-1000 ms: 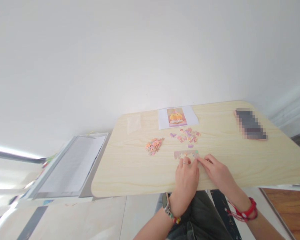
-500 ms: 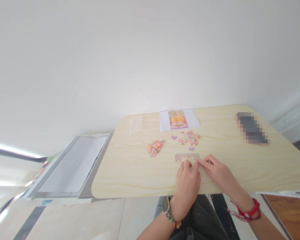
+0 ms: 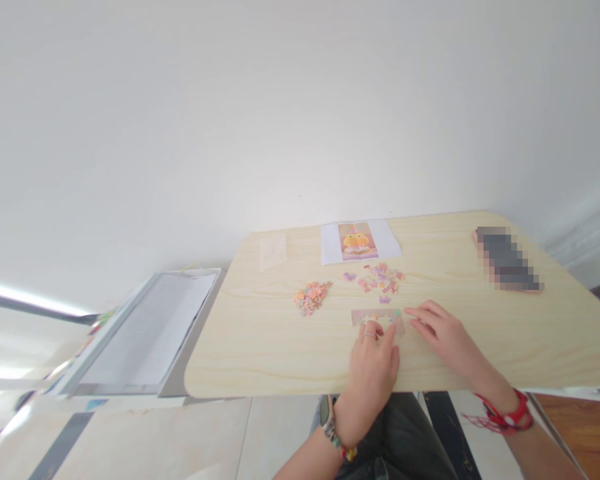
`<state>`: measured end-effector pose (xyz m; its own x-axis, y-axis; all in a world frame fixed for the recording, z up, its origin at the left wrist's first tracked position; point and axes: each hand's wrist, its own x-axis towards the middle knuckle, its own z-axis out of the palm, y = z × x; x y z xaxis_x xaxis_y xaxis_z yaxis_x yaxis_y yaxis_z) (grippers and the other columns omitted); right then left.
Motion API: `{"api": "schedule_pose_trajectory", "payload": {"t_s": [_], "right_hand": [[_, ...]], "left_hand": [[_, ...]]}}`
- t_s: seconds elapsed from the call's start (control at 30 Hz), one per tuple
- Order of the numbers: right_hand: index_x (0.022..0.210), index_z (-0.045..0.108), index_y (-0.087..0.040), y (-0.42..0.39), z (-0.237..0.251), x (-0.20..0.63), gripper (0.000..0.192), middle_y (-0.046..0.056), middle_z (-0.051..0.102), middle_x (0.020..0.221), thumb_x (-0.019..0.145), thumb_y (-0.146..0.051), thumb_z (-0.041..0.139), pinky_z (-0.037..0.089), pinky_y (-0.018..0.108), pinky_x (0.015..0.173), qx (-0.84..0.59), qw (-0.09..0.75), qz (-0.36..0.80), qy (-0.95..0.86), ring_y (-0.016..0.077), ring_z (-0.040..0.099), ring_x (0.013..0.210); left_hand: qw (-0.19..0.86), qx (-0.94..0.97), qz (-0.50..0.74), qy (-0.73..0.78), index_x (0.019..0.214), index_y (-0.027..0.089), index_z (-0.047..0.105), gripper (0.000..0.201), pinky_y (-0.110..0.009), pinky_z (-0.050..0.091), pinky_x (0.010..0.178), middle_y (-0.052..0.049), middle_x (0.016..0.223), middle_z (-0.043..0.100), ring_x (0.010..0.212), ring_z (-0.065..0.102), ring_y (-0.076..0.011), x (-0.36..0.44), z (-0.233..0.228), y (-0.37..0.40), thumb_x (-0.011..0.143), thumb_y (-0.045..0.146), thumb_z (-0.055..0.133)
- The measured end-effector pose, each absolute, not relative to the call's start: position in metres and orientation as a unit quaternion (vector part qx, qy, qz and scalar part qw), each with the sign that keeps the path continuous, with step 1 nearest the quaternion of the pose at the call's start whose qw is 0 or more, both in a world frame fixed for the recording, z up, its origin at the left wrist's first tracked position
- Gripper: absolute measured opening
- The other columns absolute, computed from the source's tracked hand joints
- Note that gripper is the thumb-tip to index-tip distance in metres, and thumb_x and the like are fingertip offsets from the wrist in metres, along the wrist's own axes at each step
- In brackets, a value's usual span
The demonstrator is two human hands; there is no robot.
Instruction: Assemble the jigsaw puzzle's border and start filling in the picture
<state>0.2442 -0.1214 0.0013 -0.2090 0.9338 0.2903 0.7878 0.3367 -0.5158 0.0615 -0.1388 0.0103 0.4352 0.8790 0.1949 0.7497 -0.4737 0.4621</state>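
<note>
Low in the centre of the frame, the left hand (image 3: 373,363) rests palm-down on the pale wood-grain table (image 3: 260,347), a thin ring on one finger and a watch with a beaded bracelet at the wrist. Its fingertips (image 3: 375,329) press on the near edge of a short assembled strip of pastel jigsaw pieces (image 3: 377,317), which lies flat just above the hand. The fingers are close together and curled slightly; it pins the strip rather than grips it. The right hand (image 3: 440,337), with a red cord bracelet at the wrist, lies just right of the strip, fingers spread loosely and flat, holding nothing; whether its fingertips touch the strip's right end is hard to tell at this size.

Above the strip, towards the middle of the table, sits a loose scatter of pink and purple puzzle pieces (image 3: 380,278). To its left, well apart from the hands, is a small heap of orange and pink puzzle pieces (image 3: 312,295). At the table's far edge lies a white sheet printed with an orange cartoon picture (image 3: 359,241), and left of it a small clear plastic bag (image 3: 273,251). A blurred dark flat object (image 3: 507,259) lies at the table's upper right. At the left of the frame, beside the table, stands a grey and white tray-like surface (image 3: 145,333).
</note>
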Motion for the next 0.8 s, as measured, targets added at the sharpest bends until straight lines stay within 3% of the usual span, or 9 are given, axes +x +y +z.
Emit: {"api": "schedule_pose_trajectory", "payload": {"t_s": [0.33,0.5,0.8], "right_hand": [[0.094,0.067,-0.018,-0.059,0.006,0.252,0.025,0.009,0.062,0.094,0.084,-0.023,0.045,0.046,0.034,0.078,-0.594,0.239,0.111,-0.760,0.0208,0.059,0.086],[0.090,0.066,-0.018,-0.047,0.001,0.247,0.021,0.009,0.060,0.093,0.084,-0.028,0.049,0.043,0.033,0.079,-0.600,0.203,0.140,-0.761,0.0213,0.058,0.088],[0.082,0.064,-0.019,-0.048,0.005,0.251,0.019,0.006,0.059,0.088,0.085,-0.025,0.047,0.042,0.029,0.074,-0.598,0.220,0.139,-0.758,0.0181,0.058,0.079]], "left_hand": [[0.078,0.799,0.309,0.510,0.109,0.017,0.054,0.026,-0.033,0.051,0.072,-0.007,0.092,0.047,0.080,0.052,-0.0176,0.018,0.018,-0.113,0.084,0.014,0.048],[0.039,0.790,0.314,0.525,0.106,0.016,0.057,0.024,-0.034,0.052,0.073,-0.007,0.091,0.048,0.082,0.054,-0.0184,0.002,0.010,-0.103,0.084,0.016,0.048],[0.035,0.789,0.305,0.533,0.104,0.015,0.059,0.022,-0.034,0.052,0.074,-0.008,0.091,0.048,0.083,0.055,-0.0189,-0.002,0.004,-0.102,0.083,0.017,0.050]]}}
